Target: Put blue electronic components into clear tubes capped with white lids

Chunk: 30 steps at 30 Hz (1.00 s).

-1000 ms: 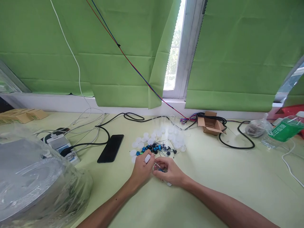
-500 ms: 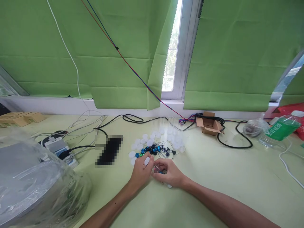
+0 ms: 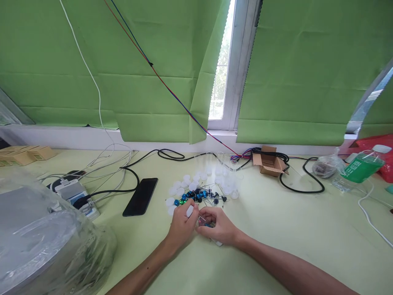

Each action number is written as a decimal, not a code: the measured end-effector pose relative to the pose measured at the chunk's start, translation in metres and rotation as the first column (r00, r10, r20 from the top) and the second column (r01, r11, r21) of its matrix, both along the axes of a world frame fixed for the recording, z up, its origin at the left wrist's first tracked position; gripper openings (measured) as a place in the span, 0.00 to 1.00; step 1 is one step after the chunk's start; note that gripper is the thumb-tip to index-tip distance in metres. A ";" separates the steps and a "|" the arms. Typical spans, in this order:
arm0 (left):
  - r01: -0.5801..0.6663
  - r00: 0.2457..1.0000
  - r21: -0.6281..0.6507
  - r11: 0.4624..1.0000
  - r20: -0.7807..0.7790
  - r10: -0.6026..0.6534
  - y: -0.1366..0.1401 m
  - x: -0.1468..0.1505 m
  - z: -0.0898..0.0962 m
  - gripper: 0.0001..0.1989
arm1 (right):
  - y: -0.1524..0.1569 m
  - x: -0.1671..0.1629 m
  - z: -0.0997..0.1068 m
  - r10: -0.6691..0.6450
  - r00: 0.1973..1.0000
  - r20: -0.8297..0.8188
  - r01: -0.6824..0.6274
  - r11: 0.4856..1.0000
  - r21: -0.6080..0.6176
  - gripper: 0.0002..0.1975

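My left hand [image 3: 183, 223] is closed on a white plastic cap [image 3: 190, 211], pinched between thumb and fingers. My right hand [image 3: 219, 225] wraps round a small clear tube [image 3: 202, 221], its open end towards the left hand. Small coloured parts show inside the tube, and its white end [image 3: 218, 243] pokes out below the palm. Just beyond both hands lies a pile of blue and black capacitor-like parts [image 3: 201, 194] with thin metal leads. A few green ones [image 3: 182, 201] are among them. Loose white caps [image 3: 172, 191] surround the pile.
Clear tubes [image 3: 220, 164] stand behind the pile. A black phone [image 3: 140, 196] and a power strip [image 3: 78, 194] with cables lie left, near a plastic-wrapped bulky object [image 3: 55, 241]. An open cardboard box [image 3: 269, 160], black cable and a tilted bottle [image 3: 362, 168] are at right.
A thin metal lead seen between my hands at the tube's mouth is now barely visible. Both hands stay close together, nearly in place. The view has shifted slightly.
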<state>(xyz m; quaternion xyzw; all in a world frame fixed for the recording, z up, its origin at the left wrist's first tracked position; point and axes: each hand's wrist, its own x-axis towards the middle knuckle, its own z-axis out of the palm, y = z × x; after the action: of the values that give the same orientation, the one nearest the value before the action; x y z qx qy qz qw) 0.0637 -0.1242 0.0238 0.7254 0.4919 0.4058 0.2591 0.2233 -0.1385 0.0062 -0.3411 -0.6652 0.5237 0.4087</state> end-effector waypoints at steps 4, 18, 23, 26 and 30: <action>0.015 1.000 0.007 1.000 -0.013 -0.015 0.000 -0.001 0.000 0.14 | 0.000 0.000 0.002 0.000 1.000 -0.003 -0.001 1.000 -0.012 0.12; 0.016 1.000 0.012 1.000 -0.022 -0.015 0.007 -0.002 0.000 0.15 | 0.001 -0.002 0.005 -0.008 1.000 -0.017 0.007 1.000 -0.023 0.10; 0.026 1.000 0.007 1.000 -0.012 -0.026 0.009 -0.002 0.002 0.15 | 0.003 -0.002 0.003 -0.004 1.000 -0.001 0.004 0.998 -0.055 0.11; 0.023 1.000 0.014 1.000 -0.020 -0.023 0.011 -0.002 0.003 0.16 | 0.004 -0.002 0.001 -0.003 1.000 0.000 0.003 0.998 -0.061 0.11; 0.020 1.000 0.005 1.000 -0.016 -0.020 0.012 -0.001 0.004 0.17 | 0.005 -0.002 -0.001 0.015 1.000 -0.014 -0.016 0.998 -0.066 0.11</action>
<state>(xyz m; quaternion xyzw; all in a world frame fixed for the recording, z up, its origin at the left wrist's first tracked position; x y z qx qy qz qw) 0.0622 -0.1121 0.0283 0.7343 0.4855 0.3987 0.2571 0.2217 -0.1335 0.0055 -0.3457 -0.6474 0.5508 0.3974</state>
